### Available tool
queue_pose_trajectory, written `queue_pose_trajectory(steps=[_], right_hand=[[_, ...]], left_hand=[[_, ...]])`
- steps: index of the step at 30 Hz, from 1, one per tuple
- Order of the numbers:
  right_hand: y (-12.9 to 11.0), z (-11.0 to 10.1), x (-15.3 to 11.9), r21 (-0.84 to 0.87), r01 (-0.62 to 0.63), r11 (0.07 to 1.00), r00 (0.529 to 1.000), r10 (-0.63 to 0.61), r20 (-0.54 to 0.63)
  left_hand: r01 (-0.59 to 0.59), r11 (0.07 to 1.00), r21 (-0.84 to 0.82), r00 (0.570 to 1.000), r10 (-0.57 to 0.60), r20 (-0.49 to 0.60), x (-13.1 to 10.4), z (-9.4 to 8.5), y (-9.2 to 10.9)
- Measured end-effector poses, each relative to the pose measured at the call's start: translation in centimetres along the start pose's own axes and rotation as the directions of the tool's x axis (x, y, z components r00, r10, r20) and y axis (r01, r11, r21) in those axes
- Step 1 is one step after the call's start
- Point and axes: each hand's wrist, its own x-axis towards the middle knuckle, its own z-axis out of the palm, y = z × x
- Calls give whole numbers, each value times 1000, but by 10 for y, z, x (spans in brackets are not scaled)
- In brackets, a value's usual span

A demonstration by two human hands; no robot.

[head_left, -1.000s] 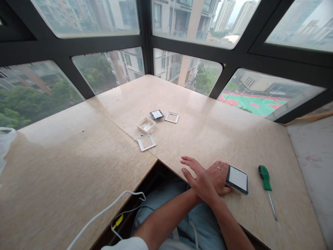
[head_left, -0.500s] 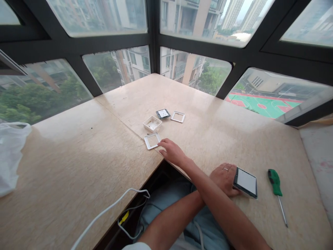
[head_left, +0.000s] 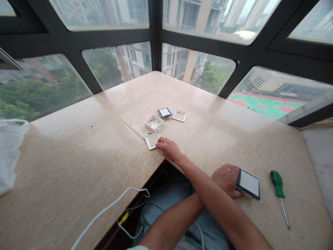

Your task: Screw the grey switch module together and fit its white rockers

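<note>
My forearms cross, the right one over the left. My right hand (head_left: 168, 147) pinches the right edge of a square white frame (head_left: 150, 143) near the counter's inner corner. At the lower right, my left hand (head_left: 227, 178), with a ring on one finger, grips the left side of a box-like switch unit (head_left: 249, 184) with a white face and dark rim. Beyond the frame sit an open white box (head_left: 153, 123), a socket module (head_left: 164, 112) and a second white frame (head_left: 179, 116).
A green-handled screwdriver (head_left: 278, 184) lies at the far right. At the left edge is a white plastic bag (head_left: 11, 152). A white cable (head_left: 104, 210) crosses the counter's front edge (head_left: 137, 192). Windows border the back.
My right hand's fingers have closed on the near white frame's edge. My left hand stays on the switch unit. The whole view has shifted slightly.
</note>
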Motion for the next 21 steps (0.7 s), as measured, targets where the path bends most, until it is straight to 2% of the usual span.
queue_pose_trajectory(steps=[5, 7, 9, 11, 12, 15, 18, 21], right_hand=[[-4, -7, -6, 66, -24, 998, 994, 30, -106], [-5, -13, -11, 174, -26, 984, 979, 60, -197], [-5, -21, -18, 348, 24, 937, 940, 97, -327], [-5, -29, -28, 519, 77, 851, 888, 179, -424], [-4, -33, -35, 590, 79, 803, 868, 236, -438], [0, -43, -58, 788, 46, 613, 817, 431, -383], [4, -51, -83, 905, 71, 420, 753, 572, -324], [7, -59, -107, 942, 138, 307, 668, 674, -317]], left_hand=[[-8, 1000, -5, 1000, 8, 11, 1, -1, 0], [-8, 1000, -5, 1000, 8, 10, 1, -1, 0], [-5, 1000, -3, 1000, 5, 4, 1, -1, 0], [-5, 1000, 3, 1000, 5, -6, 0, -1, 0], [-10, 1000, 6, 1000, 10, -9, 0, -1, 0], [-37, 999, 25, 999, 37, -19, 0, -2, -1], [-40, 998, 49, 998, 43, -43, 1, -2, -2], [-26, 998, 58, 998, 29, -56, 4, -2, -1]])
